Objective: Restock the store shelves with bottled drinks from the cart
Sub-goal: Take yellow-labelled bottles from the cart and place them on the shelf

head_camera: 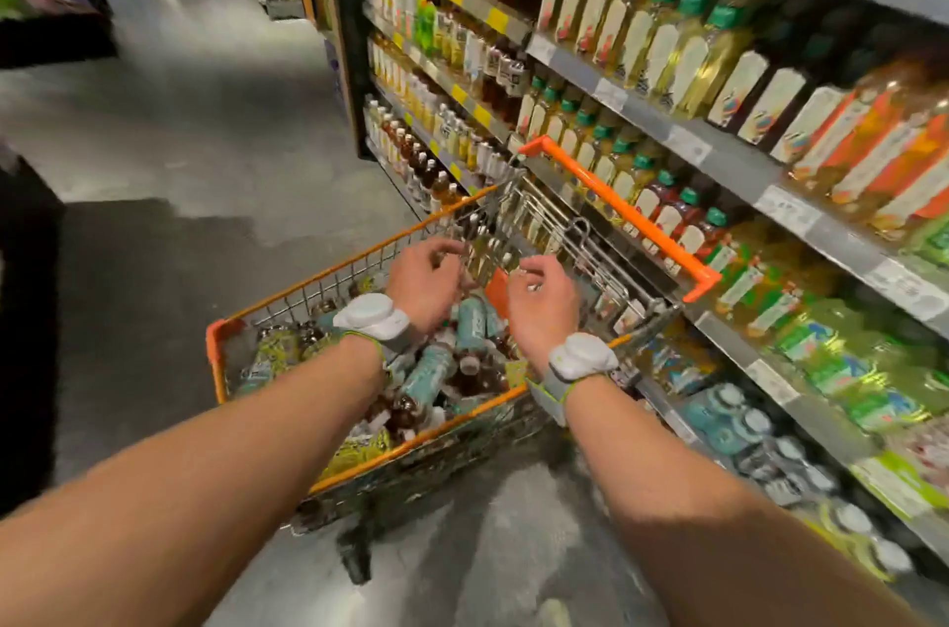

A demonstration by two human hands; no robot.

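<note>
Both arms reach forward over the shopping cart (pixel 259 310). The left hand (pixel 425 285) and right hand (pixel 540 300) hover palm-down with loosely curled fingers and nothing visibly gripped. Bottled drinks (pixel 430 372) lie heaped in the basket just beneath them. The stocked shelves (pixel 690 145) stand close on the right, beside the cart's orange handle (pixel 613 208).

shop | shelves (pixel 719 154) of bottled drinks (pixel 662 46), price tags (pixel 785 210), trolley (pixel 616 210)

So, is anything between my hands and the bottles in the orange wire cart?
Nothing visible: left hand and right hand hang over the open orange-rimmed wire cart, teal-labelled and brown bottles lying loose beneath.
</note>
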